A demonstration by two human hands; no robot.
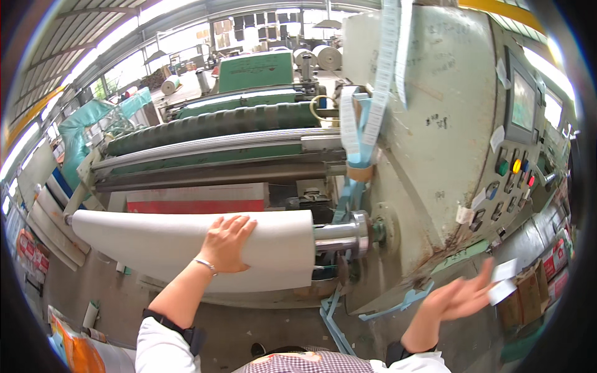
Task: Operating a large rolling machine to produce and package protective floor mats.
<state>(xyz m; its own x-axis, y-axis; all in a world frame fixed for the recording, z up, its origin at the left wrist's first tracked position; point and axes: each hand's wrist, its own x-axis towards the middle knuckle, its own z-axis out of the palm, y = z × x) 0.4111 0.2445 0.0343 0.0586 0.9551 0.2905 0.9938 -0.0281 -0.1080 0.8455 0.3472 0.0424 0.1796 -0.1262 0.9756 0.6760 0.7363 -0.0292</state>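
A long white roll of sheet material (149, 245) lies across the front of a machine on a shiny metal shaft (342, 235). My left hand (229, 244) rests on top of the roll, palm down with its fingers stretched out. Off to the right, below the control panel, my right hand (457, 299) is in the air, away from the roll. Motion smears its fingers. White paper slips (502, 291) show right at its fingertips; whether the fingers grip them cannot be made out.
The grey machine cabinet (423, 143) with screen and buttons stands on the right. Blue strips with white labels (373, 118) hang beside it. Behind the roll are metal rollers (217, 146). Cartons (525, 295) stand at far right, an orange-and-white bag (81, 348) at lower left.
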